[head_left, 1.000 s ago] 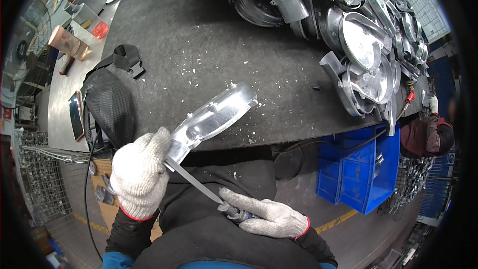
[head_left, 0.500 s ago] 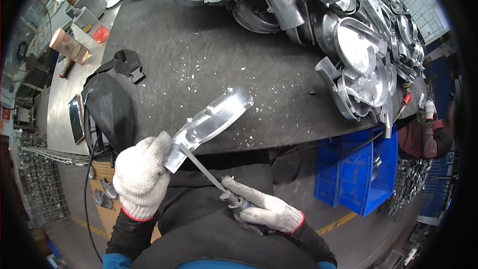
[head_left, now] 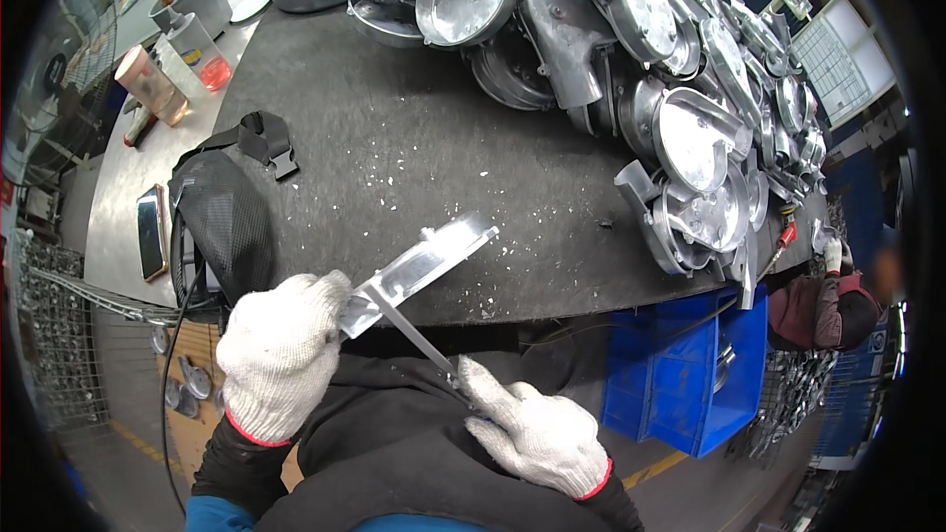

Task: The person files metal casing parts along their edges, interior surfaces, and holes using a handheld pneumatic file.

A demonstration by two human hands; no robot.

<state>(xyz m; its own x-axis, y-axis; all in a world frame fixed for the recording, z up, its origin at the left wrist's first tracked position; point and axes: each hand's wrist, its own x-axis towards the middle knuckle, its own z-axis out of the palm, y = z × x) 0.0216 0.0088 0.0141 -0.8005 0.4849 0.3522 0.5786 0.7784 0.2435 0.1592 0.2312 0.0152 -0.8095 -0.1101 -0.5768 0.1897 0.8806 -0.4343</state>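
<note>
Silvery metal pc [head_left: 426, 264], v. shiny, raised rim, in L hand [head_left: 281, 355]

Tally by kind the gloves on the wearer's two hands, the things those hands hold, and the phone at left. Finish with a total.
White knitted gloves with red edges: 2
Shiny silver metal casting: 1
Long flat grey metal tool: 1
Dark-screened rectangular phone: 1
Total: 5

The casting [head_left: 434, 261] now shows more edge-on. The right hand [head_left: 540, 435] now hides most of the file's handle.
</note>
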